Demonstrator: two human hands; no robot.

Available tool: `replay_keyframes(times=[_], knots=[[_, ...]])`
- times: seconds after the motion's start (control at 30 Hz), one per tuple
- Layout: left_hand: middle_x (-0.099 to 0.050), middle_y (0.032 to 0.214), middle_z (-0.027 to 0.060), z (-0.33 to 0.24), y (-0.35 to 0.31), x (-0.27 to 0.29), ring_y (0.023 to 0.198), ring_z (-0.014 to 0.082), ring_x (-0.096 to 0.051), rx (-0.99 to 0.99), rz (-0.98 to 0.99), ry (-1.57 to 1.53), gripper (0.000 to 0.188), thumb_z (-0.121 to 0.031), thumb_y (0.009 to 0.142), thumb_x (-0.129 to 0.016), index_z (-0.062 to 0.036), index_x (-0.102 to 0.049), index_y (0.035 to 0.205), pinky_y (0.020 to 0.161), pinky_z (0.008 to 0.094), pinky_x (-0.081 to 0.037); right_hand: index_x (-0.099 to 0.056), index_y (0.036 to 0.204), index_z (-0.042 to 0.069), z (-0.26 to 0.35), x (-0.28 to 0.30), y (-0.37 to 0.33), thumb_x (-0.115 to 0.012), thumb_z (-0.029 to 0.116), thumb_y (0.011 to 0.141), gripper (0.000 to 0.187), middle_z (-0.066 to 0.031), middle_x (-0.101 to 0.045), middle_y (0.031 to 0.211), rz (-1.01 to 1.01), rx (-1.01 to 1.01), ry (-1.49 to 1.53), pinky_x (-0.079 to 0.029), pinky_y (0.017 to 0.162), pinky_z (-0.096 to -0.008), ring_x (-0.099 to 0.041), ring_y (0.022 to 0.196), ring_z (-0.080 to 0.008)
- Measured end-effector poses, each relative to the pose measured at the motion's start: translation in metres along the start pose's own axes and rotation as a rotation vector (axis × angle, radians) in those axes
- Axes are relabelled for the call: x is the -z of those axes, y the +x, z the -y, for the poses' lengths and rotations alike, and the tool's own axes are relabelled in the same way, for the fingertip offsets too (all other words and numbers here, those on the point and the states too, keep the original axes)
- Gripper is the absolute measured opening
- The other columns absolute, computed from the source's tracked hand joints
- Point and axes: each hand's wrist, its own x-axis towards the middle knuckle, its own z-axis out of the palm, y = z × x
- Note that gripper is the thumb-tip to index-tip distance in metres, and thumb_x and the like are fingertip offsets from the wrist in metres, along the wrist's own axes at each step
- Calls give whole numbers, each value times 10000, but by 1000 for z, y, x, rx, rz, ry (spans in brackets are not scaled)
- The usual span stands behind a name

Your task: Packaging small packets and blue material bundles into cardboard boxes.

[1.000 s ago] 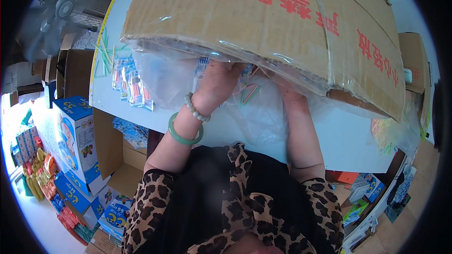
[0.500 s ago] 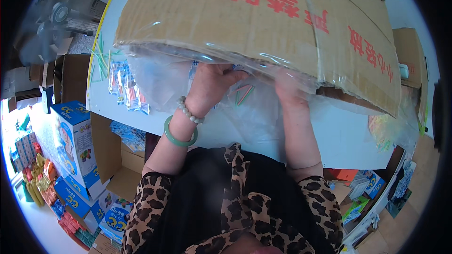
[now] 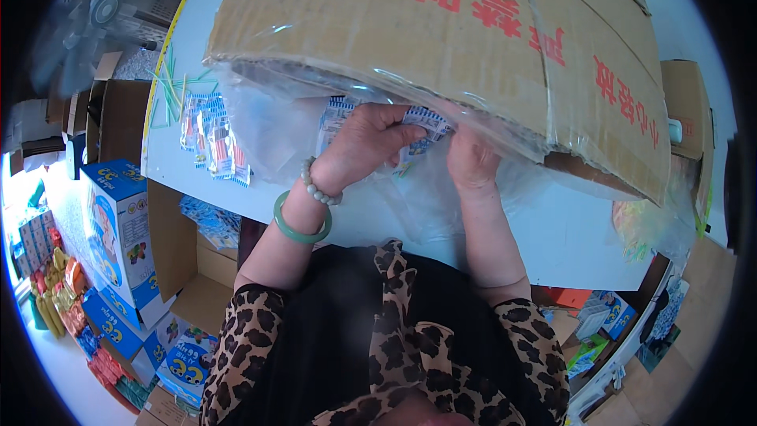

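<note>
A large cardboard box (image 3: 378,31) with red print lies on the table, its open side facing me and a clear plastic liner (image 3: 272,130) spilling out. At that opening my left hand (image 3: 363,146) is closed, pinching a small blue-and-white packet (image 3: 426,121) between thumb and fingers. Another blue-and-white packet (image 3: 333,120) shows behind this hand. Close to the held packet's right end is my right hand (image 3: 475,159), its fingers partly hidden by the liner and the box edge. A bead bracelet and a green bangle circle my left wrist.
Several filled packets (image 3: 217,142) lie at the table's left, beside loose thin green straws (image 3: 169,95). Blue printed cartons (image 3: 118,229) and an open box (image 3: 209,292) stand below left. A plastic bag of straws (image 3: 635,225) sits at the right edge of the table (image 3: 568,256).
The packet in my left hand has come into clearer view. My right hand has shifted slightly left, toward it. The box appears slightly farther right, and the red and green straws below the hands are now mostly covered.
</note>
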Motion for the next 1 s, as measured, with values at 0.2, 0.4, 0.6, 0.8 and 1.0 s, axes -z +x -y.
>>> replay_keyframes(times=[0.2,0.4,0.6,0.8,1.0], knots=[[-555,620,-21,-13,3,2,463,32,-451,170,21,34,237,-80,786,-685,-33,-664,1017,427,199,-400,-719,906,165,4,6,-1,-557,-51,667,361,-74,-663,826,-62,70,-104,-468,712,-381,-617,778,-277],[-533,599,-29,-11,3,0,457,32,-456,131,10,-4,207,-69,765,-704,-24,-667,964,401,195,-395,-596,1104,173,-5,8,-3,-547,208,866,245,-23,-598,1111,27,194,-157,-346,975,-417,-577,978,-205],[-536,601,-29,-3,3,3,489,31,-477,55,19,-29,191,-32,761,-702,-23,-666,949,409,193,-406,-694,985,238,12,11,4,-575,177,797,230,-44,-640,967,-62,185,-129,-369,940,-436,-578,957,-242],[-569,636,-24,4,3,2,509,23,-484,-96,-28,-48,193,-3,773,-679,-20,-666,965,418,194,-420,-672,1000,85,18,18,11,-599,9,774,250,-111,-650,972,9,210,-71,-431,857,-388,-601,920,-282],[-610,698,-6,1,3,0,562,25,-507,-83,-14,-102,215,-12,784,-676,-25,-665,998,465,196,-448,-641,1025,27,-10,6,-8,-607,155,856,215,-50,-634,998,202,-463,446,-413,863,-308,-563,956,-165]])
